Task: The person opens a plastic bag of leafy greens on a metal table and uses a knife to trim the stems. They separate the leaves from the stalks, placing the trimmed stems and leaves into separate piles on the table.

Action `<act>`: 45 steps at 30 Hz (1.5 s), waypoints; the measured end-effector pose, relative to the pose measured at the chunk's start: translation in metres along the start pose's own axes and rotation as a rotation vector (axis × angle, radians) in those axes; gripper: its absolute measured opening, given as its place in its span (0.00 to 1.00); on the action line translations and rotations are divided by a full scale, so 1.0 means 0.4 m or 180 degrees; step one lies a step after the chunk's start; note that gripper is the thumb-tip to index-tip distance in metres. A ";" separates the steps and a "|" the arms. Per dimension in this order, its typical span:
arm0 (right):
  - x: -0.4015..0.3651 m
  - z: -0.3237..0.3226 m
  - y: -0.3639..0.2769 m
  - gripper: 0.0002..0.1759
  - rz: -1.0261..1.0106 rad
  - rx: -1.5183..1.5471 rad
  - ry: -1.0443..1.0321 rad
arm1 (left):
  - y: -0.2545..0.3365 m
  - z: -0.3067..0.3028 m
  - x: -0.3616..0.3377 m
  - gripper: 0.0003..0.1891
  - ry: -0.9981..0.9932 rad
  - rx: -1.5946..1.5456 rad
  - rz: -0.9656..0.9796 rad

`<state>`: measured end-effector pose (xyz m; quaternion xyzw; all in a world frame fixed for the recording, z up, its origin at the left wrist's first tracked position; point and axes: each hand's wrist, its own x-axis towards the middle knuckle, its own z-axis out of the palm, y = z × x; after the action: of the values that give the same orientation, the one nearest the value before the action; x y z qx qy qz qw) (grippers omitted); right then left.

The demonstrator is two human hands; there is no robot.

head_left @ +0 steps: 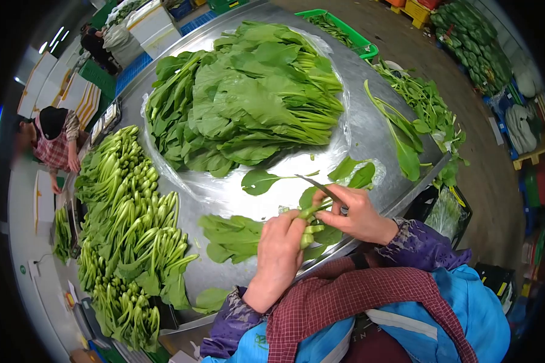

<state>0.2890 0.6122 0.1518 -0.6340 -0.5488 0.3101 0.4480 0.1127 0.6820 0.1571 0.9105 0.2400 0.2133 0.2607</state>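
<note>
Apparently trimming, the left hand (280, 242) is clutching stems (309, 236) and the right hand (360, 212) a knife (316, 184), the next cut needing steadiness.

Tube lights (43, 47) glowed at upper left, and white glare washed the middle of the metal table (369, 130). Fisheye distortion curved the edges into black corners; the leafy greens (248, 103) looked crisp, the floor (475, 139) beyond dimmer and softer.

Bare table (364, 118) opens a lane between leaf heap (254, 100) and loose leaves (407, 160) at right; piled greens (124, 206) block the left.
</note>
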 end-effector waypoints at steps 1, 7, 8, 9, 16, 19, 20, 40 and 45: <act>-0.002 0.003 0.010 0.13 0.0003 0.0000 0.0021 | 0.003 -0.002 0.001 0.15 -0.0010 0.0000 0.0019; -0.015 0.021 0.028 0.15 -0.0661 -0.1104 -0.0034 | 0.024 -0.025 0.004 0.13 -0.0158 -0.0889 -0.0491; -0.013 0.021 0.049 0.13 -0.0577 -0.1114 -0.0045 | 0.020 -0.030 0.002 0.13 -0.0055 -0.0761 -0.0398; -0.011 0.020 0.072 0.12 -0.0494 -0.1126 -0.0059 | 0.016 -0.036 0.000 0.13 0.0052 -0.0634 -0.0307; 0.010 0.013 0.143 0.08 -0.0266 -0.0957 -0.0430 | -0.066 -0.173 -0.038 0.20 0.1329 -0.0660 -0.0979; -0.009 0.090 0.179 0.08 -0.0405 -0.1253 -0.0807 | -0.047 -0.226 -0.049 0.26 0.1506 -0.1232 -0.1504; -0.009 0.109 0.193 0.09 -0.0411 -0.1464 -0.0993 | -0.042 -0.237 -0.059 0.29 0.1418 -0.1407 -0.1759; 0.022 -0.023 -0.016 0.15 -0.0975 -0.0653 0.0272 | 0.040 -0.062 0.035 0.17 0.0076 -0.1119 -0.0331; 0.024 -0.013 0.022 0.12 -0.0893 -0.1039 0.0166 | 0.057 -0.070 0.042 0.11 0.0101 -0.1446 -0.0405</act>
<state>0.2994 0.6203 0.1470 -0.6233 -0.6628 0.1352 0.3922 0.1190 0.6844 0.1965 0.8080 0.2468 0.2592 0.4680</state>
